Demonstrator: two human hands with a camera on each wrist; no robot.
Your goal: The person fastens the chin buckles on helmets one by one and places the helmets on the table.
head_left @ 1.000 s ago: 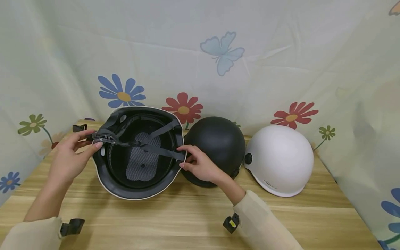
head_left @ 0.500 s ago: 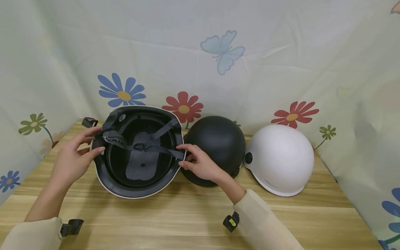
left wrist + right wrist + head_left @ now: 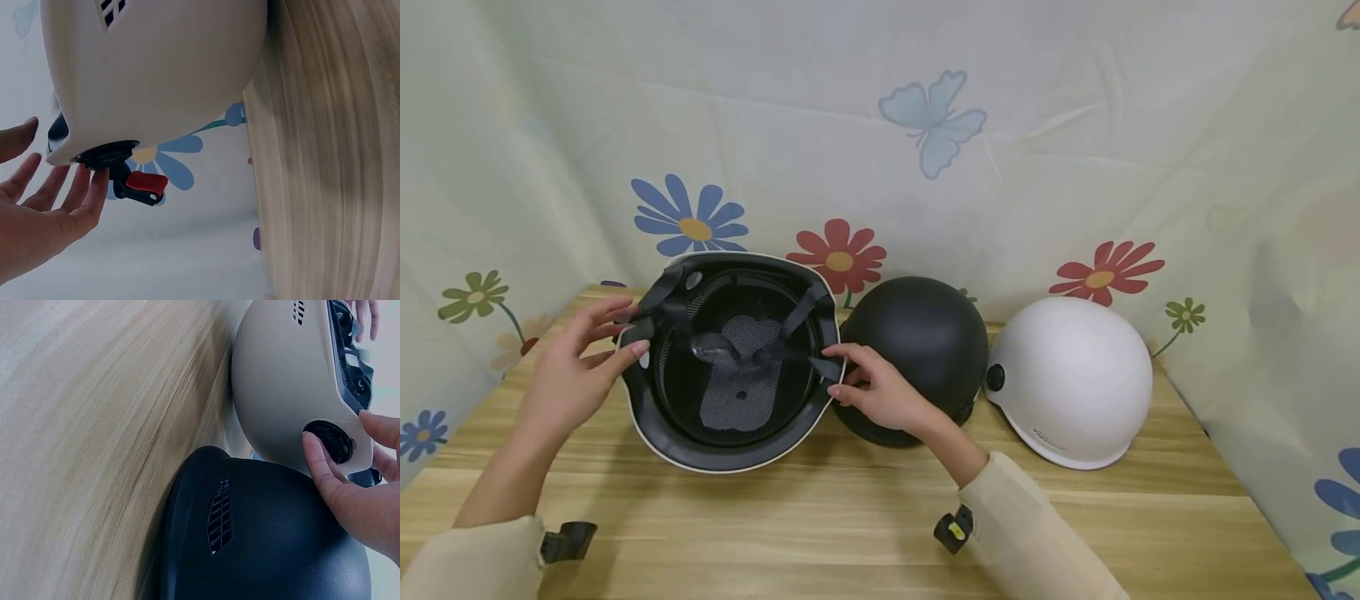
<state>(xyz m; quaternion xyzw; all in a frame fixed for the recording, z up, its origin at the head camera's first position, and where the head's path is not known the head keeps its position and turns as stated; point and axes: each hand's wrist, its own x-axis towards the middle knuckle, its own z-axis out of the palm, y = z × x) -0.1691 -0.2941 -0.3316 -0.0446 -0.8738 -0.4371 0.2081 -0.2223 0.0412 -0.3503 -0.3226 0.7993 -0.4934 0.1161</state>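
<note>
A white helmet lies upside down, its black lining (image 3: 741,383) facing up. My left hand (image 3: 568,358) holds its left rim, thumb inside and fingers outside. In the left wrist view, the fingertips touch a round black disc (image 3: 106,153) on the shell, and a black clip with a red tab (image 3: 147,182) sticks out beside them. My right hand (image 3: 880,387) pinches the right rim; in the right wrist view, a finger lies on another black disc (image 3: 331,440). The dark chin strap (image 3: 752,354) lies loose and blurred across the opening.
A black helmet (image 3: 917,350) stands dome up close against the right side of the held one. Right of it is a white helmet (image 3: 1075,375), also dome up. All are on a wooden table (image 3: 880,525) with a flowered cloth (image 3: 1037,83) behind.
The chin strap, earlier drawn left to my left fingers, has been let go and dropped into the helmet. My left hand stays at the rim. My right hand has kept its grip.
</note>
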